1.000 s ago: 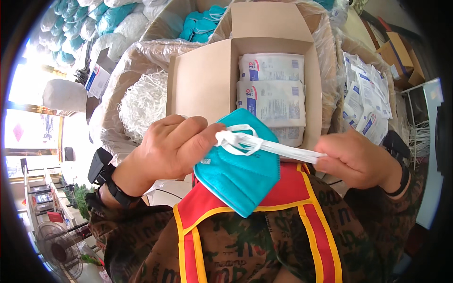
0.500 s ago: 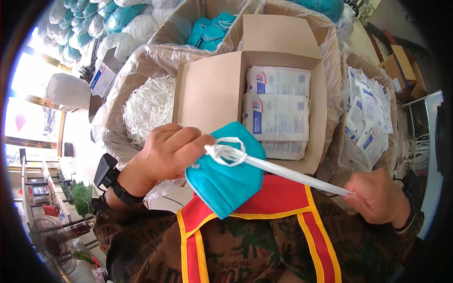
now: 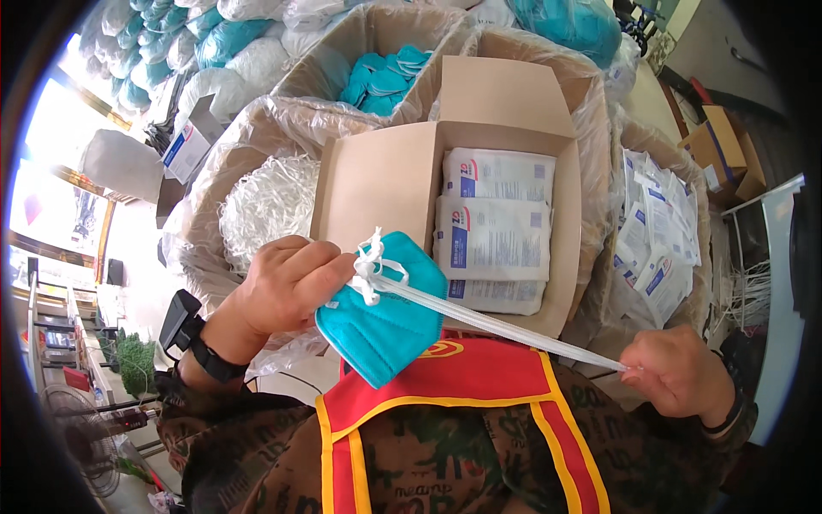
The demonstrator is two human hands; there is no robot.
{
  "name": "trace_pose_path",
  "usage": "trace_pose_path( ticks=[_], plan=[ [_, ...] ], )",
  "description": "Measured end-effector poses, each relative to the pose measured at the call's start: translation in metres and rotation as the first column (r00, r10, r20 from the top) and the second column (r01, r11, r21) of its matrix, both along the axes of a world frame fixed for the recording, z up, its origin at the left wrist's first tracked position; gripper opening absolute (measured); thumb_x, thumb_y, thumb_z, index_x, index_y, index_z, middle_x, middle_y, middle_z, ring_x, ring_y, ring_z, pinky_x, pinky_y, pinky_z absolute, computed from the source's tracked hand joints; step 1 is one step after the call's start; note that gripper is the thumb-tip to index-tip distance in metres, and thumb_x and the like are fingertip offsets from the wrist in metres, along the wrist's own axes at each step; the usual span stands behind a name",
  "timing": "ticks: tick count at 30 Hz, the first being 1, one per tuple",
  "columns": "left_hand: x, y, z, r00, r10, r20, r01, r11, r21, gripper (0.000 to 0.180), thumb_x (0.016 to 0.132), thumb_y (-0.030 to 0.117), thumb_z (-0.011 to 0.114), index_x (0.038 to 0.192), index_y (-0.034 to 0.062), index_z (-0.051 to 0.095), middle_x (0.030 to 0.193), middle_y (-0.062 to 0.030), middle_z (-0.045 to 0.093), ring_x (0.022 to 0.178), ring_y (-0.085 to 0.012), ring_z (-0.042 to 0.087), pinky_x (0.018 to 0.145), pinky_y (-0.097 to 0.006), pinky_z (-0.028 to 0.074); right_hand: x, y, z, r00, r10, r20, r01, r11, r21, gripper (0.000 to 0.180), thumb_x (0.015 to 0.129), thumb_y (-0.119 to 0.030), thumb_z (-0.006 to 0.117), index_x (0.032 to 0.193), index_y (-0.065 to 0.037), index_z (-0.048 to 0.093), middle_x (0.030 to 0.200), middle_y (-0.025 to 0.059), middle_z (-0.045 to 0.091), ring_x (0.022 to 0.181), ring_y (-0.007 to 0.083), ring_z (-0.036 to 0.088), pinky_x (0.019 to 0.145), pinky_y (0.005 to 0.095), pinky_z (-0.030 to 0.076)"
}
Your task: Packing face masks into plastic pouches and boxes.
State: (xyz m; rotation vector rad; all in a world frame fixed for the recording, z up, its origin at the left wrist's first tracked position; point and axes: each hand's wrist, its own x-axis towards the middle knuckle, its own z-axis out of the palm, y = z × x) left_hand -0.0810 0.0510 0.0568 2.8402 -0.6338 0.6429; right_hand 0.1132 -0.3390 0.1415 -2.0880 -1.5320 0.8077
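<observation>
My left hand [image 3: 295,283] is closed on the edge of a teal folded face mask [image 3: 390,317], which is held tilted in front of my red apron. Close to the left fingertips, a white elastic strap [image 3: 497,324] is bunched in a loose knot against the mask. From there it stretches in a straight double line to my right hand [image 3: 681,373], whose fingers pinch its far end. Beyond the mask stands an open brown carton [image 3: 377,176] with white printed mask packets [image 3: 492,240] stacked inside.
Left of the carton, a plastic-lined box [image 3: 244,137] holds a heap of white elastic straps [image 3: 272,201]. Behind is a box of teal masks [image 3: 381,77]. At the right, another lined box holds loose white packets [image 3: 655,236]. Stuffed bags [image 3: 227,43] pile up at the back left.
The mask and my left hand have shifted slightly left and down. My right hand has lowered a little, keeping the strap taut. The knot now sits bunched tighter, with short ends sticking up.
</observation>
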Motion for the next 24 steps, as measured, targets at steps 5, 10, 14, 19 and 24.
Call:
trace_pose_path(
  ticks=[5,10,14,19,24],
  plan=[
    [-0.001,-0.005,0.003,1.000,0.017,-0.016,-0.016,1.000,0.022,0.040,0.066,0.020,0.070,0.101,0.0018,0.062,0.082,-0.0089,0.060,0.061,-0.0232,0.063,0.056,-0.032,0.052,-0.001,-0.003,0.001,0.998,-0.018,-0.061,0.015,0.999,-0.038,0.006,0.089,-0.013,0.064,0.088,-0.007,0.065,0.073,0.0094,0.060,0.061,0.0285,0.059,0.055,0.0353,0.047],
    [0.026,-0.052,0.022,0.985,-0.157,0.078,0.151,0.985,0.081,0.029,0.069,0.011,0.067,0.095,0.0004,0.061,0.075,-0.0046,0.054,0.056,-0.0153,0.058,0.051,-0.028,0.049,0.017,0.048,-0.043,0.887,-0.047,-0.459,0.065,0.998,0.024,0.011,0.092,-0.016,0.065,0.091,-0.005,0.065,0.071,0.0027,0.057,0.065,0.0100,0.054,0.060,0.0274,0.043],
    [0.038,-0.069,0.028,0.968,-0.239,0.082,0.229,0.967,0.111,0.029,0.068,0.011,0.068,0.094,0.0008,0.059,0.075,-0.0034,0.052,0.055,-0.0136,0.056,0.051,-0.025,0.048,0.012,0.084,-0.054,0.790,0.079,-0.608,-0.061,0.997,0.050,0.016,0.094,-0.019,0.064,0.088,-0.005,0.062,0.072,-0.0032,0.053,0.068,0.0048,0.047,0.060,0.0242,0.039],
    [0.035,-0.066,0.033,0.978,-0.208,0.032,0.201,0.966,0.160,0.030,0.068,0.012,0.067,0.095,0.0010,0.060,0.077,-0.0040,0.054,0.057,-0.0141,0.057,0.052,-0.025,0.050,0.021,0.096,-0.061,0.638,0.030,-0.770,-0.075,0.997,-0.022,0.017,0.097,-0.018,0.061,0.089,-0.003,0.060,0.075,-0.0036,0.058,0.069,0.0044,0.051,0.062,0.0218,0.041],
    [0.029,-0.025,0.024,0.999,-0.009,0.038,0.002,0.983,0.182,0.038,0.065,0.019,0.070,0.098,0.0030,0.061,0.084,-0.0070,0.061,0.066,-0.0217,0.064,0.058,-0.032,0.054,0.022,0.075,-0.047,0.769,0.002,-0.639,-0.022,0.999,-0.023,0.019,0.098,-0.019,0.057,0.087,-0.003,0.061,0.076,-0.0008,0.061,0.068,0.0067,0.054,0.062,0.0233,0.043]
  ],
)
